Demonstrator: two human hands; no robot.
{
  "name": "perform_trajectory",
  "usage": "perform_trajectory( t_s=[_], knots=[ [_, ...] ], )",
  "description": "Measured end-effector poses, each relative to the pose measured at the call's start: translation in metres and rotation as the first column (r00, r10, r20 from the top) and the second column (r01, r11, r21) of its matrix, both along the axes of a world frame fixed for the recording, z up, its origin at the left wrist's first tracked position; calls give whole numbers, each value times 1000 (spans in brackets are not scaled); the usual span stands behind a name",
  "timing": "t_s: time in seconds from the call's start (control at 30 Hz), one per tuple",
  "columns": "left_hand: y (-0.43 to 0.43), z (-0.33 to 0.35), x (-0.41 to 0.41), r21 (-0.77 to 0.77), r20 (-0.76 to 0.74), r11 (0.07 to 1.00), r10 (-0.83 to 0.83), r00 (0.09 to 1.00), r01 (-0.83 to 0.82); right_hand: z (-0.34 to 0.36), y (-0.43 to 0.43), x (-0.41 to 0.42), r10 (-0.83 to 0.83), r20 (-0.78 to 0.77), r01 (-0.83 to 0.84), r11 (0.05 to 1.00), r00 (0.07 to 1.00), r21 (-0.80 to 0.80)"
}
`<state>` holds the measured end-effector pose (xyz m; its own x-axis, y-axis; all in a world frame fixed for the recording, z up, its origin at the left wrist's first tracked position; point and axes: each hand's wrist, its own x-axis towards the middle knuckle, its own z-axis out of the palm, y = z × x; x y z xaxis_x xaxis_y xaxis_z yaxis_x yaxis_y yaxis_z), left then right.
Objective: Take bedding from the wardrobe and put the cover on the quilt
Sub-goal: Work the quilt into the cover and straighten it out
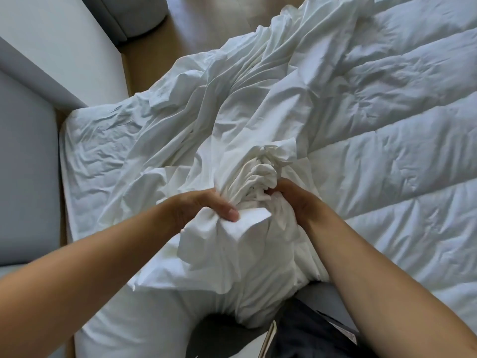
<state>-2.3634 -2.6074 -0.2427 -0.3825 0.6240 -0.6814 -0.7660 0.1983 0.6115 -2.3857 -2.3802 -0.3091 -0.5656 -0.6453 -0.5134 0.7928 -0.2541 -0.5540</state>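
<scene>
Where the cover lies: the cover (245,99) sprawls crumpled across the bed (90,156) and over the left edge of the quilt, with its near end drawn into a tight, rope-like bunch just in front of the person.
Quilt: the quilt (400,130) lies spread flat at right, stitched into puffy channels. Its near-left part is hidden under the cover, so how much is already inside cannot be told.
Left hand: the left hand (206,210) grips a fistful of the bunch, fingers curled under and thumb pressing a fold from above.
Right hand: the right hand (296,200) clutches the other side of the same bunch, its fingertips buried in the folds.
Step, as judged: the cover is probably being gathered toward an opening or a corner. The quilt does not look covered yet.
How the cover will handle: it looks like thin woven cloth, light and limp, holding creases but no shape. It should slide easily over itself, and a loose pinch would likely slip.
Where to hold it: at a hem or corner, with a full fistful. A mid-panel grab would only drag wrinkles along.
How the quilt will handle: soft, bulky and springy, light for its size. Its corners are the sensible hold.
Risk: the bunch could twist, leaving the opening hard to find.
Around: grey upholstery (25,156) at left and wooden floor (160,47) beyond the bed.
</scene>
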Motion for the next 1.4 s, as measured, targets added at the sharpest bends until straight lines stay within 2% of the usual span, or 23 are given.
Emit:
perform_trajectory(
  t_s=[0.1, 0.17, 0.23, 0.4, 0.57, 0.67, 0.77, 0.8, 0.87, 0.93, 1.0, 1.03, 1.07, 1.1, 1.13, 1.17, 1.2, 1.23, 1.27, 1.3, 1.33, 1.37, 1.4],
  knots=[
    [-4, -6, -13, -92, -172, 988, 105, 979, -122, 6, 3, 5, 267, 33, -266, 964, 963, -16],
    [-1, -5, -19, -99, -214, 976, 169, 962, -194, 8, 2, 8, 383, 54, -382, 924, 922, -29],
    [5, -7, -21, -112, -232, 966, 202, 951, -233, 8, -2, 10, 402, 67, -397, 914, 913, -78],
    [16, -6, -28, -228, -295, 945, 163, 942, -235, 7, 0, 22, 301, 11, -296, 944, 954, -147],
    [14, 1, -34, -360, -291, 929, -20, 956, -90, 2, 10, 23, 219, -4, -218, 972, 976, -90],
    [6, 5, -37, -367, -305, 930, -116, 945, -4, 3, 10, 18, 185, -52, -185, 983, 981, 11],
    [-2, 13, -37, -361, -271, 928, -196, 942, 89, 6, 10, 16, 242, -100, -226, 962, 965, 153],
    [-6, 16, -38, -358, -242, 927, -212, 947, 116, 9, 11, 16, 267, -114, -239, 947, 957, 215],
    [-13, 23, -37, -345, -91, 925, -205, 974, 162, 16, 12, 21, 333, -143, -276, 908, 932, 316],
    [-14, 30, -33, -358, 28, 913, -197, 980, 194, 22, 11, 32, 412, -198, -293, 847, 889, 445],
    [-11, 36, -28, -444, 12, 865, -257, 966, 235, 22, 7, 47, 500, -299, -189, 712, 813, 676],
    [-9, 40, -25, -484, -7, 834, -309, 951, 267, 20, 4, 56, 566, -338, -113, 616, 752, 779],
    [-8, 43, -23, -513, -28, 805, -363, 931, 298, 16, 3, 68, 565, -320, -119, 605, 760, 787],
    [-6, 46, -20, -540, -57, 772, -431, 901, 335, 13, 2, 81, 564, -275, -178, 618, 778, 765],
    [-5, 49, -17, -580, -89, 716, -530, 843, 388, 6, 0, 92, 620, -233, -227, 571, 749, 789],
    [-5, 51, -14, -657, -110, 600, -675, 729, 457, 0, -1, 104, 770, -202, -274, 439, 605, 856],
    [-4, 50, -7, -765, -116, 426, -829, 547, 483, -7, -3, 113, 836, -181, -251, 350, 517, 903],
    [-4, 47, 3, -873, -113, 253, -937, 330, 417, -9, -6, 120, 871, -174, -199, 293, 460, 935],
    [-5, 42, 17, -946, -129, 166, -981, 146, 279, -1, -9, 123, 854, -170, -149, 275, 491, 950],
    [-5, 37, 33, -980, -157, 160, -987, 34, 122, 6, -15, 123, 843, -211, -38, 263, 495, 964],
    [-7, 34, 51, -981, -195, 195, -981, -20, -21, 14, -27, 117, 864, -306, 187, 250, 399, 950],
    [-9, 31, 68, -960, -245, 244, -970, -10, -139, 16, -38, 111, 897, -312, 292, 222, 313, 930],
    [-11, 28, 84, -929, -300, 281, -953, 46, -241, 16, -47, 108, 925, -275, 390, 160, 263, 907]
  ],
)
